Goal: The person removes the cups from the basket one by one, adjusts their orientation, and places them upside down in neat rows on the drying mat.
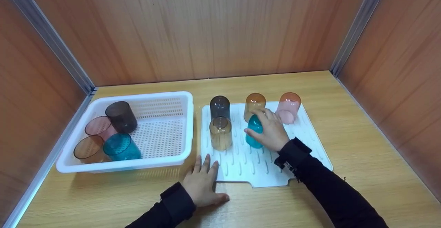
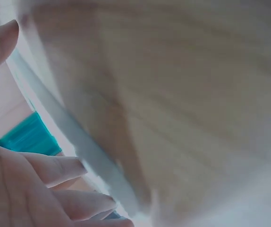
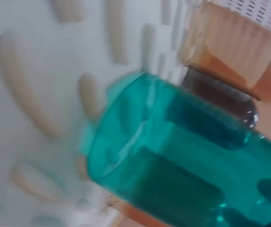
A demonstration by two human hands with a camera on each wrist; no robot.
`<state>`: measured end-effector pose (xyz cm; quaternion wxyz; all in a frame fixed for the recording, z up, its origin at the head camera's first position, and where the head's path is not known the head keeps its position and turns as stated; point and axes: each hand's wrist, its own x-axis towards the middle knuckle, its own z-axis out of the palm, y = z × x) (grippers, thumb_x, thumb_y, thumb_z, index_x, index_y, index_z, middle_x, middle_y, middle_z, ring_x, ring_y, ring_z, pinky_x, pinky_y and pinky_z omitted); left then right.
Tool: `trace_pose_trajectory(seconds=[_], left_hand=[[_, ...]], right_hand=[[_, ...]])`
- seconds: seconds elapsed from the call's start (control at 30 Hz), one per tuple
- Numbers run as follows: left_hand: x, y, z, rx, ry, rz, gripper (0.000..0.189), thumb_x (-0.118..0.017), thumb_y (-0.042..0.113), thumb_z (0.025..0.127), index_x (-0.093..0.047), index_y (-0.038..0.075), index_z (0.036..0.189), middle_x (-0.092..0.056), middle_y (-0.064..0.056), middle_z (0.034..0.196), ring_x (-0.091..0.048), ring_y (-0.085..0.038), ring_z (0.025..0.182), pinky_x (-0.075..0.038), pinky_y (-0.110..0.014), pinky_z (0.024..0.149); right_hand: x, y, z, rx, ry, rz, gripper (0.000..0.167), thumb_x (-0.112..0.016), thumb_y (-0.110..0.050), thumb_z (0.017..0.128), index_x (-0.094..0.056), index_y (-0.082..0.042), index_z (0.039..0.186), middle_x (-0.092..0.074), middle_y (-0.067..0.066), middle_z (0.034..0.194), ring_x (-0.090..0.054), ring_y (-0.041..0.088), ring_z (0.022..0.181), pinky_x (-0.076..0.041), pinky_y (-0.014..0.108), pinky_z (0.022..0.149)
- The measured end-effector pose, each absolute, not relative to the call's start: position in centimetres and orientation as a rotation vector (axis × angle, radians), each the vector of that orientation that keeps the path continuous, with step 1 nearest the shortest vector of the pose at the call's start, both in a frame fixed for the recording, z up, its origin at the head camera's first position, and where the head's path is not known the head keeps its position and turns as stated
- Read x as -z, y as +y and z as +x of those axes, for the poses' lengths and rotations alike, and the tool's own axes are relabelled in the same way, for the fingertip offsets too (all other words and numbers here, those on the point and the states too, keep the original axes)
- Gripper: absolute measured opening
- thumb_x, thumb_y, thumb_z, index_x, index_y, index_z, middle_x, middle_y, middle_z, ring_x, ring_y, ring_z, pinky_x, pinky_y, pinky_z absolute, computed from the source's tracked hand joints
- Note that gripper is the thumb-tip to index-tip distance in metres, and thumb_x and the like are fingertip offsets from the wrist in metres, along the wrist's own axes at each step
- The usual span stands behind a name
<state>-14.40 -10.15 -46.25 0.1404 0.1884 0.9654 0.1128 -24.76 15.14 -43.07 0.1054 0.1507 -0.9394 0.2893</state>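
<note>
My right hand [image 1: 272, 131] grips a teal cup [image 1: 254, 142] with thumb and fingers around its sides. The cup is upside down at the white ridged drying board [image 1: 236, 173]; in the right wrist view its rim faces the ridges, and I cannot tell whether it touches. Behind it on the board stands an inverted amber cup [image 1: 255, 100], with an inverted pink cup [image 1: 290, 104] to the right. A dark grey cup [image 1: 219, 105] and a tan cup [image 1: 221, 136] stand inverted at the left. My left hand [image 1: 201, 185], fingers spread, is by the board's front left corner.
A white perforated basket [image 1: 191, 128] sits left of the board. In it are a dark brown cup [image 1: 122, 119], a pink cup [image 1: 100, 126], an amber cup [image 1: 89, 148] and another teal cup [image 1: 122, 148]. Wooden panels [image 1: 213, 31] enclose the table [image 1: 358, 135] behind and at both sides.
</note>
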Motion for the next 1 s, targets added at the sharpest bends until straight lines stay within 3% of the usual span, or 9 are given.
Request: trace_pose_trajectory(seconds=[0.13,0.2,0.3,0.4,0.47,0.6,0.73,1.0], left_hand=[[45.1,-10.0,-14.4,-0.402,2.810,0.571,0.105,-0.065,0.071,0.077,-0.032,0.006,0.153,-0.020,-0.025,0.160,-0.015,-0.050,0.147,-0.033,-0.063,0.110],[44.3,-9.9,-14.4,-0.469,2.816,0.603,0.099,-0.064,0.066,0.081,-0.033,0.005,0.152,-0.022,-0.026,0.159,-0.017,-0.051,0.146,-0.032,-0.062,0.111],[42.7,-9.9,-14.1,-0.601,2.861,0.676,0.082,-0.064,0.054,0.088,-0.040,0.002,0.147,-0.035,-0.027,0.153,-0.033,-0.048,0.141,-0.036,-0.057,0.111],[41.1,-10.0,-13.9,-0.757,2.983,0.757,0.066,-0.066,0.041,0.091,-0.048,0.000,0.139,-0.053,-0.024,0.139,-0.055,-0.039,0.124,-0.048,-0.050,0.101],[40.1,-10.3,-13.8,-0.849,3.088,0.789,0.060,-0.068,0.035,0.090,-0.049,0.000,0.135,-0.057,-0.020,0.130,-0.062,-0.032,0.113,-0.053,-0.045,0.092],[38.3,-11.5,-14.5,-0.889,3.281,0.754,0.062,-0.071,0.033,0.088,-0.048,-0.001,0.135,-0.056,-0.019,0.127,-0.061,-0.030,0.110,-0.054,-0.043,0.091],[37.1,-13.6,-15.8,-0.752,3.427,0.625,0.068,-0.073,0.035,0.087,-0.047,-0.003,0.138,-0.055,-0.026,0.130,-0.057,-0.039,0.117,-0.049,-0.051,0.098],[35.5,-18.4,-18.6,-0.392,3.358,0.219,0.077,-0.071,0.042,0.085,-0.045,-0.009,0.136,-0.052,-0.038,0.130,-0.054,-0.053,0.115,-0.048,-0.064,0.090]], right_hand=[[42.6,14.0,-23.7,-0.851,-2.628,0.512,0.060,-0.072,-0.039,0.088,-0.053,-0.010,0.137,-0.049,0.018,0.141,-0.041,0.037,0.136,-0.019,0.064,0.116],[42.3,13.2,-22.9,-0.885,-2.580,0.563,0.057,-0.071,-0.036,0.090,-0.053,-0.009,0.136,-0.050,0.016,0.140,-0.042,0.036,0.136,-0.025,0.061,0.115],[41.7,12.1,-21.8,-0.972,-2.532,0.641,0.052,-0.068,-0.033,0.092,-0.053,-0.010,0.137,-0.053,0.012,0.139,-0.045,0.032,0.135,-0.036,0.053,0.112],[41.3,10.9,-21.0,-1.068,-2.499,0.690,0.048,-0.065,-0.030,0.094,-0.053,-0.010,0.137,-0.055,0.009,0.138,-0.047,0.027,0.134,-0.040,0.048,0.110],[41.1,10.1,-20.6,-1.123,-2.484,0.706,0.047,-0.064,-0.027,0.095,-0.053,-0.010,0.136,-0.056,0.009,0.138,-0.046,0.028,0.136,-0.039,0.047,0.112],[41.0,8.5,-20.0,-1.217,-2.503,0.737,0.048,-0.061,-0.028,0.097,-0.050,-0.009,0.139,-0.054,0.009,0.142,-0.045,0.026,0.138,-0.038,0.044,0.114],[40.7,6.7,-19.4,-1.371,-2.562,0.782,0.055,-0.058,-0.036,0.098,-0.043,-0.009,0.145,-0.047,0.009,0.149,-0.044,0.024,0.139,-0.038,0.045,0.113],[40.8,3.4,-19.3,-1.907,-2.613,0.737,0.076,-0.059,-0.041,0.096,-0.024,-0.008,0.154,-0.027,0.013,0.161,-0.032,0.028,0.147,-0.031,0.042,0.118]])
